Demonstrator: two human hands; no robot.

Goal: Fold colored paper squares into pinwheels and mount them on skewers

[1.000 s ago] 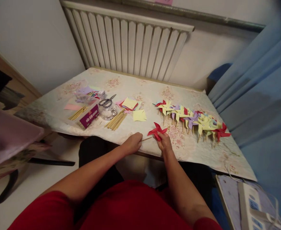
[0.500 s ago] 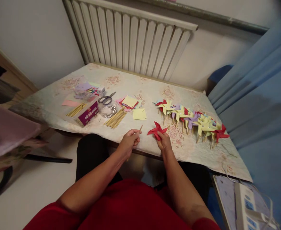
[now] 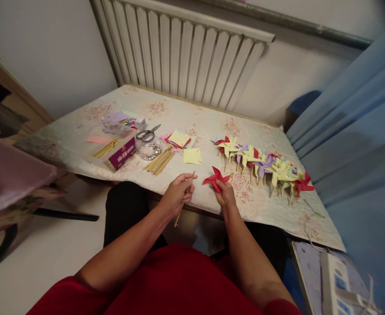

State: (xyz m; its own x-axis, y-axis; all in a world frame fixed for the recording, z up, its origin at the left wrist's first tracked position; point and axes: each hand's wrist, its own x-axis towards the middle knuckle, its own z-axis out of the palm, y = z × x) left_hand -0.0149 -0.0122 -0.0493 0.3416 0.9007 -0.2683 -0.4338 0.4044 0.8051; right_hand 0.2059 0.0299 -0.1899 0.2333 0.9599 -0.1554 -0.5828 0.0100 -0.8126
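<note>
My left hand [image 3: 180, 192] is closed round a thin wooden stick [image 3: 178, 218], whose upper tip pokes out above the fingers and whose lower end hangs past the table edge. In my right hand [image 3: 225, 192] a folded red paper pinwheel [image 3: 216, 176] is pinched between thumb and fingers, apart from the stick. Just beyond lies a yellow paper square [image 3: 192, 156] with cut corners. Left of it rests a bundle of wooden sticks [image 3: 159, 162], beside a round clear container [image 3: 150, 151] of small shiny pieces.
Finished pinwheels [image 3: 264, 164] stand in rows on the right of the table. Scissors [image 3: 148, 133], a purple-sided box [image 3: 122, 156] holding sticks and a stack of coloured paper [image 3: 178, 139] lie left of centre. A power strip [image 3: 338, 280] is at lower right.
The left fingers have shifted slightly on the stick, and more of its lower end now shows below the hand. The right hand and red pinwheel stay nearly still.
</note>
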